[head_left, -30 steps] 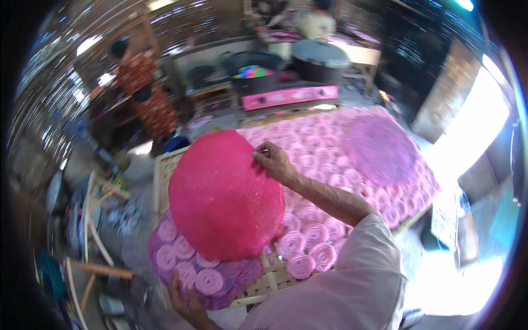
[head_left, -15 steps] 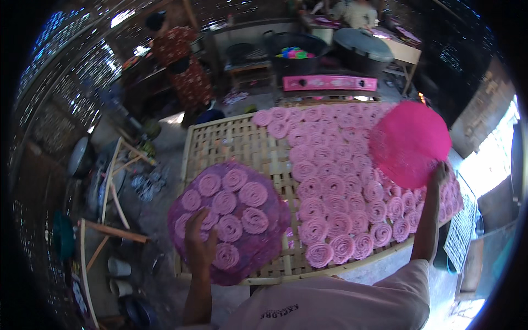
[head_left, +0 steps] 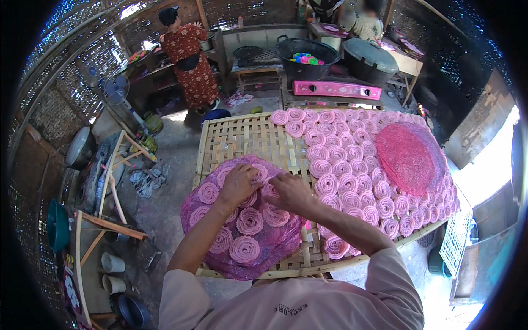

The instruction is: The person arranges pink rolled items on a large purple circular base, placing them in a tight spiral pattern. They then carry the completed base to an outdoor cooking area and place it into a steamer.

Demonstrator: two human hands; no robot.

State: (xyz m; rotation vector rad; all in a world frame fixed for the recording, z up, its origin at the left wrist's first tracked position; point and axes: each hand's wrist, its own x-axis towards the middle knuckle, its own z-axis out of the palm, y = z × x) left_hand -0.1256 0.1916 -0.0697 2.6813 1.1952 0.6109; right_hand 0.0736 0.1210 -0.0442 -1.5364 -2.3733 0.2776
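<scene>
Rosettes (head_left: 249, 221), pink, ridged, spiral, on a roundish crinkled purple sheet (head_left: 286, 236), left hand (head_left: 240, 184) and right hand (head_left: 290, 192) bent over them, grip indiscernible, woven-slat surface (head_left: 236, 137) beneath

Before you, a mesh disc (head_left: 275, 246) bearing spiral coils (head_left: 244, 249) lies on the near left of a woven bamboo rack (head_left: 236, 138), your left hand (head_left: 240, 186) and right hand (head_left: 293, 193) at its far part. Coil rows (head_left: 328, 184) fill the rack's right, a second mesh disc (head_left: 406, 160) atop them. Behind stand a stove (head_left: 337, 89), basin (head_left: 300, 69) and lidded pot (head_left: 369, 59).
</scene>
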